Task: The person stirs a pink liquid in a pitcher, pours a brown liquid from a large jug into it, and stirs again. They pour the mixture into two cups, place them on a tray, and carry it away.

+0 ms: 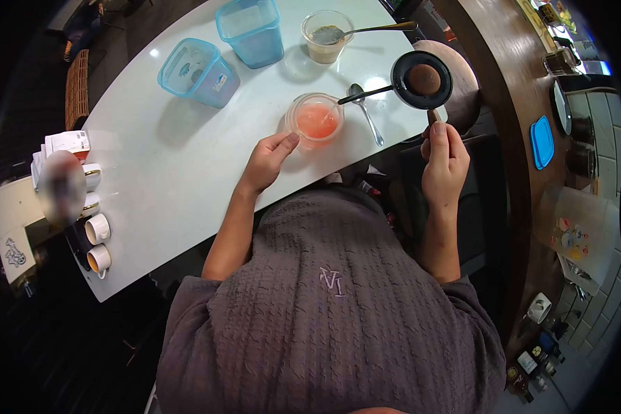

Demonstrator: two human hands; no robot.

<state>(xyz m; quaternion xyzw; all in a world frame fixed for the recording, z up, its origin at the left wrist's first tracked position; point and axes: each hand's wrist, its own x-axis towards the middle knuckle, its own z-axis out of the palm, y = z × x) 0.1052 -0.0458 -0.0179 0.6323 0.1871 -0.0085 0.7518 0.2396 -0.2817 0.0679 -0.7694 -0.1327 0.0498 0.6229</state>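
My left hand (270, 161) pinches the near-left rim of a clear plastic cup (288, 119) between thumb and fingers. Pink-red liquid fills much of this cup, and a black-handled spoon (366, 94) leans in it towards the right. Raised beyond the table's right edge, my right hand (444, 162) is closed around a short brown handle (432, 117). Just above its fingers is a round black dish (400, 81) with a smooth brown dome (423, 79) at its middle; I cannot tell whether the handle joins the dome or the dish. A metal spoon (370, 119) lies right of the cup.
Two blue translucent containers (212, 88) (261, 47) stand at the back of the white table (159, 228). Farther back is another clear cup (321, 52) holding a spoon. Several mugs (97, 229) line the left edge. A wooden counter (507, 110) runs along the right.
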